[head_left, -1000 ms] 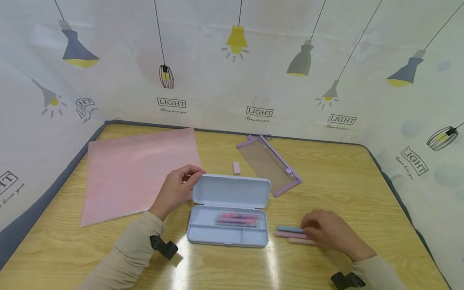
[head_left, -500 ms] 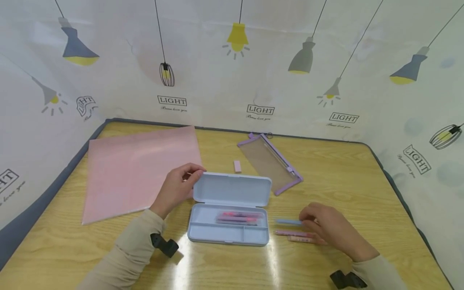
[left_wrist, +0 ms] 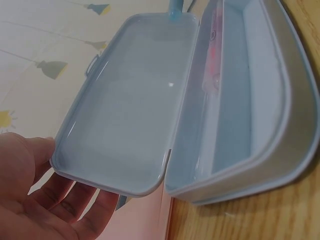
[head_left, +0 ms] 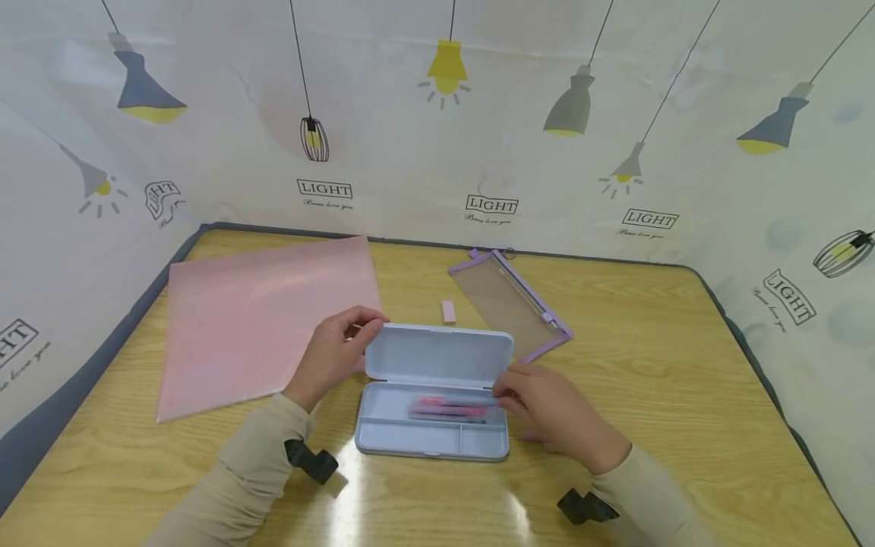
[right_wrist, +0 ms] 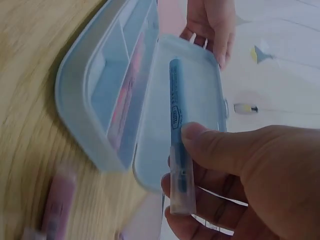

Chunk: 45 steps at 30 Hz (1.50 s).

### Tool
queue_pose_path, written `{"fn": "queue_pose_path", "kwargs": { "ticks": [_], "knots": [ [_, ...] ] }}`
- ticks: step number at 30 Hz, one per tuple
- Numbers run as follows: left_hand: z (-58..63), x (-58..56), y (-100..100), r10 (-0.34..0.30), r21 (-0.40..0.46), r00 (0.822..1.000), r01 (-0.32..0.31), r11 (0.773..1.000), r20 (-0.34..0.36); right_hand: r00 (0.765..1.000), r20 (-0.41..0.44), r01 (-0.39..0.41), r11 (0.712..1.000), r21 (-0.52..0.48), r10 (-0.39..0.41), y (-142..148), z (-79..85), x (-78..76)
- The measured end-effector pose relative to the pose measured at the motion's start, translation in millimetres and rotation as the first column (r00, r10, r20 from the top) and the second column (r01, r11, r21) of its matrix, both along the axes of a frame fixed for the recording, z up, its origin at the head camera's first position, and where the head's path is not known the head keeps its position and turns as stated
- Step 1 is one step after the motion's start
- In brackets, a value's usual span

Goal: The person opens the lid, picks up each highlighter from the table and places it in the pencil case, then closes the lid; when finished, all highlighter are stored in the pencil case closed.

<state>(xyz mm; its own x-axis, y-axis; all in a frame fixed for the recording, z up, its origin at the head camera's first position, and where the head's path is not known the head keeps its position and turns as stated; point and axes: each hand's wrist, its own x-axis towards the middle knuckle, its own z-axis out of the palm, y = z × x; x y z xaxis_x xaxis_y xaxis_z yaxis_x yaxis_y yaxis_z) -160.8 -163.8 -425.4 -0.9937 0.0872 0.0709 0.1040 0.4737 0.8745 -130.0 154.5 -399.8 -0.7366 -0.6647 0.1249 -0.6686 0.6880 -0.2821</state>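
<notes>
A light-blue pencil case [head_left: 431, 456] stands open on the table. My left hand [head_left: 335, 353] holds the upper left corner of its raised lid [head_left: 437, 355], thumb inside and fingers behind. Pink pens [head_left: 447, 412] lie in the long rear compartment; the two front compartments have nothing in them. My right hand [head_left: 557, 414] is at the case's right end, pinching a blue highlighter [right_wrist: 176, 105] with a clear end between thumb and fingers. In the right wrist view the highlighter is in front of the lid. A pink pen [right_wrist: 59, 202] lies on the table below that hand, blurred.
A large pink folder [head_left: 266, 319] lies at the left. Behind the case are a small pink eraser [head_left: 447, 311] and a see-through zip pouch [head_left: 506, 304] with purple edging. A printed cloth wall [head_left: 396, 137] surrounds the wooden table's far side.
My right hand has lifted the blue highlighter off the table, from beside the pink pens, and carried it left to the case. The left hand has kept its hold on the lid.
</notes>
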Motion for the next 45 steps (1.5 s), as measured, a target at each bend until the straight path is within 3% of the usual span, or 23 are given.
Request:
{"fn": "queue_pose_path", "kwargs": {
  "ticks": [11,20,25,29,39,45],
  "knots": [
    [-0.7,-0.1,0.4,-0.003,0.018,1.000,0.003,1.000,0.004,0.997,-0.052,-0.052,0.999,0.011,0.052,-30.4,-17.6,-6.7],
    [-2.6,-0.4,-0.2,-0.001,0.015,1.000,0.001,1.000,-0.003,0.998,-0.063,0.006,1.000,0.018,-0.005,-38.9,-32.8,-6.7],
    [-3.0,-0.5,-0.6,0.000,0.021,1.000,0.000,1.000,-0.006,0.986,-0.165,0.033,0.999,0.007,-0.031,-41.8,-38.6,-4.4],
    [-2.8,-0.9,-0.9,-0.004,0.029,1.000,0.005,1.000,-0.010,0.976,-0.210,0.052,0.999,0.002,-0.051,-44.1,-40.2,-3.2],
    [-2.0,-1.2,-1.0,0.001,0.027,1.000,0.000,1.000,-0.021,0.982,-0.173,0.076,0.997,0.028,-0.070,-44.4,-36.5,0.6],
    [-3.3,-1.5,-0.5,0.007,0.018,1.000,-0.007,1.000,-0.013,0.984,-0.167,0.046,0.998,-0.047,-0.054,-34.3,-33.2,9.6]
  ]
}}
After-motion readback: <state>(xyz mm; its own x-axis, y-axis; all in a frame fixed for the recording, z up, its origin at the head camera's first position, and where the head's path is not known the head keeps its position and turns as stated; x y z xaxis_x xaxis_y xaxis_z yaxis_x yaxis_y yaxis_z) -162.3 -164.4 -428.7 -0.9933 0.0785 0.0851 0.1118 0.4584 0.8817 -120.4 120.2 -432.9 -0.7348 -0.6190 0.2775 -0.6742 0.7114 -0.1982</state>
